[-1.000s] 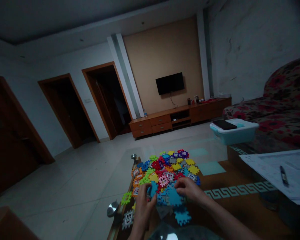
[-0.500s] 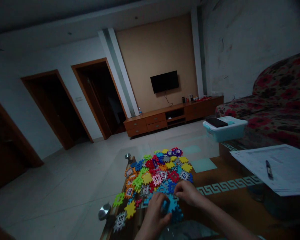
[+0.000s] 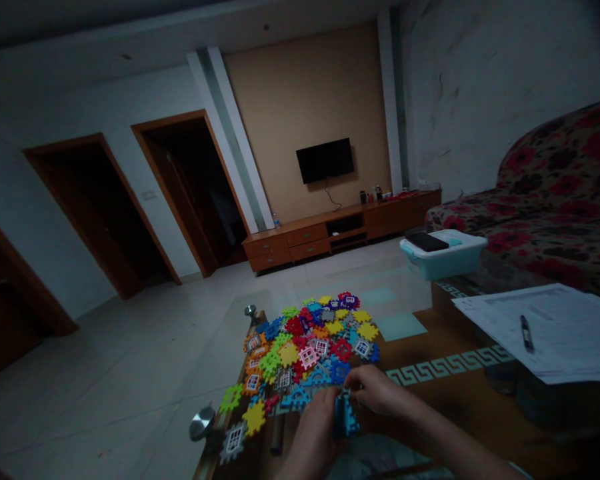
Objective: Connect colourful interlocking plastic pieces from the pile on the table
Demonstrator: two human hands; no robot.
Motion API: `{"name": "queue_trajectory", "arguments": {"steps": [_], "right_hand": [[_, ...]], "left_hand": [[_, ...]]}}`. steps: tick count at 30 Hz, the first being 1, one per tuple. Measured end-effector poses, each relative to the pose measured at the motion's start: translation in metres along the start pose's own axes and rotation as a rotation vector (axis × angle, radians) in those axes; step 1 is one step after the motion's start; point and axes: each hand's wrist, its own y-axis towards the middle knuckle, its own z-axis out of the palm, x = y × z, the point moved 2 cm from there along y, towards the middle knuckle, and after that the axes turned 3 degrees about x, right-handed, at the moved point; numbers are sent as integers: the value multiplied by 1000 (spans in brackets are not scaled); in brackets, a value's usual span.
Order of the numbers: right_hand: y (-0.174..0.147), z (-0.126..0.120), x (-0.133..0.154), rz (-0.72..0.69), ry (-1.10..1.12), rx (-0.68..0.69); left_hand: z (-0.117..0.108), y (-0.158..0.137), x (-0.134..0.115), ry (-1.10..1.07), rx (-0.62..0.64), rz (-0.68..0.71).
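Close in front of me are blue toothed plastic building pieces [image 3: 349, 419], seen partly edge-on and partly hidden by my fingers. My left hand [image 3: 319, 421] grips them from the left side, its fingertips out of sight. With thumb and fingers pinched together, my right hand [image 3: 373, 387] holds the upper right edge of the same pieces. Just beyond both hands spreads a pile of interlocking toothed building pieces in many colours, among them a pink window piece [image 3: 309, 358], a yellow piece [image 3: 289, 355] and a grey window piece [image 3: 234, 440] at the near left.
The pile lies on a glass-topped coffee table with a key-pattern band [image 3: 450, 367]. Papers [image 3: 555, 333] with a pen [image 3: 527, 333] lie on the right. Behind them stands a teal lidded box [image 3: 445, 263] with a dark phone-like slab [image 3: 427, 241] on top. A floral sofa [image 3: 565, 173] is beyond.
The blue pieces have turned from lying flatter to more edge-on. My left hand has rotated with them, and my right fingers have closed in on their upper edge. The view has shifted slightly.
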Motion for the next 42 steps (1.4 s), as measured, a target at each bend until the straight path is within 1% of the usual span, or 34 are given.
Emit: {"name": "queue_trajectory", "arguments": {"steps": [4,8,12,14,18,20,23,29,31,35,39,42], "right_hand": [[-5,3,4,42,43,-6],[-9,3,9,-6,38,-29],[-5,-1,7,-37,8,-49],[1,-9,6,-38,-31,-123],[18,-30,3,-12,-203,-357],[29,-37,0,1,-261,-412],[45,-41,-6,36,-285,-409],[67,-43,-22,114,-332,-403],[70,-43,-24,137,-353,-396],[71,-43,-23,162,-395,-383],[71,-44,-19,176,-428,-367],[70,-44,-16,179,-443,-343]], "left_hand": [[1,2,-12,62,3,-76],[3,2,-22,115,26,-120],[4,2,-25,144,35,-147],[5,3,-25,155,48,-140],[7,8,-22,207,118,-161],[9,13,-19,227,133,-155],[14,21,-11,225,137,-143],[25,33,8,224,159,-193],[28,34,12,216,157,-204],[30,34,16,186,110,-195],[29,32,18,182,143,-216],[28,32,20,161,140,-214]]}}
